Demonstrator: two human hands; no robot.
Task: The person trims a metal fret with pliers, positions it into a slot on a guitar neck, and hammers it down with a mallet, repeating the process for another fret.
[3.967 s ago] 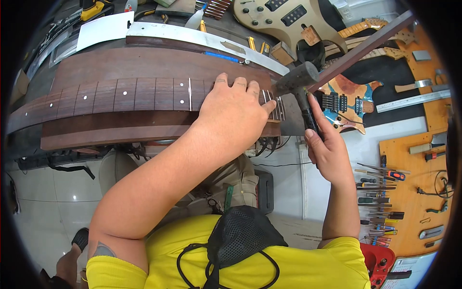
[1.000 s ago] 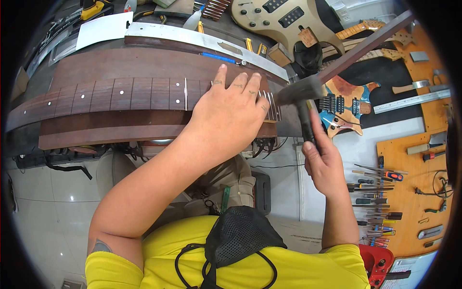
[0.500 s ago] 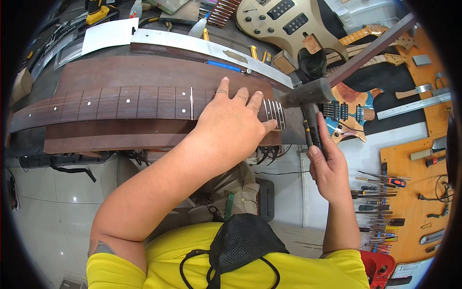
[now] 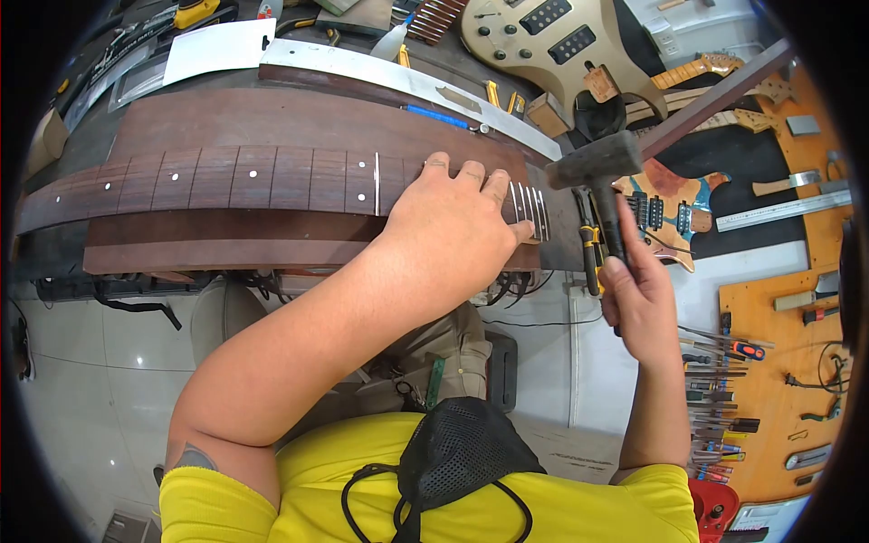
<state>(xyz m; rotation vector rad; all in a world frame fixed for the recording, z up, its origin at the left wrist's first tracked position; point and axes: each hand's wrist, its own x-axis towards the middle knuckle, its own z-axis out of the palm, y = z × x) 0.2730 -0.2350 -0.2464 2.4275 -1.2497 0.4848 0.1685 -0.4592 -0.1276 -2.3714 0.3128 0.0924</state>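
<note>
Fretboard (image 4: 281, 185) lying on wooden board (image 4: 272, 118), likely for firm backing; left hand (image 4: 453, 217) spread palm-down across it, gripping nothing visible, apparently steadying; beyond metal strips (image 4: 532, 208), hammer (image 4: 593, 161) clasped in right hand (image 4: 639, 303), forefinger along handle, probably for control

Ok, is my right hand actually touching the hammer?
Touching: the head view shows your right hand wrapped around the handle of the hammer, below its head.

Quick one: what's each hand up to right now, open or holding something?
Left hand: open, spread across the fretboard.
Right hand: closed, holding the hammer.
</note>
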